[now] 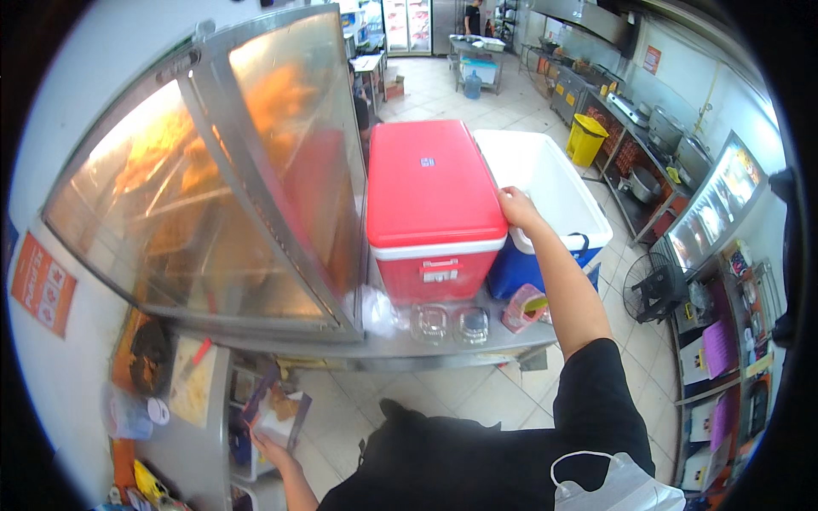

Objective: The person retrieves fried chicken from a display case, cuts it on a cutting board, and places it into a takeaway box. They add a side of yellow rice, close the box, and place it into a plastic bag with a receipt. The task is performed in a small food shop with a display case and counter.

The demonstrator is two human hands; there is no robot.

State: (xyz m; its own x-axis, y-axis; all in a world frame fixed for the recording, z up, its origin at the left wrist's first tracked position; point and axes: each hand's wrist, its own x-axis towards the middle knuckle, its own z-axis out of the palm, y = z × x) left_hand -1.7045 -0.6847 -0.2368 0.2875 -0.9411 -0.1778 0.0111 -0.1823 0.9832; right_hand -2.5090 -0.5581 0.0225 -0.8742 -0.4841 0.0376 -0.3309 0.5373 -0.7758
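My right hand (519, 207) rests on the right edge of the lid of a red cooler box (428, 185), its fingers bent over the rim. Right beside it stands a blue and white cooler box (533, 172) with its top uncovered. Low on the left, my left hand (271, 450) holds a paper food box (281, 412) from beneath; a brown piece of food lies in it on white paper. In front of the red cooler, two clear plastic containers (431, 324) and a pink container (524, 308) stand on the metal counter.
A lit glass display case (217, 191) fills the left side. Below it are a cutting board (192, 383) with a red-handled knife (195, 358) and a plastic jug (128, 415). A black fan (658, 287) and shelves stand at the right. A person (473, 18) stands far back.
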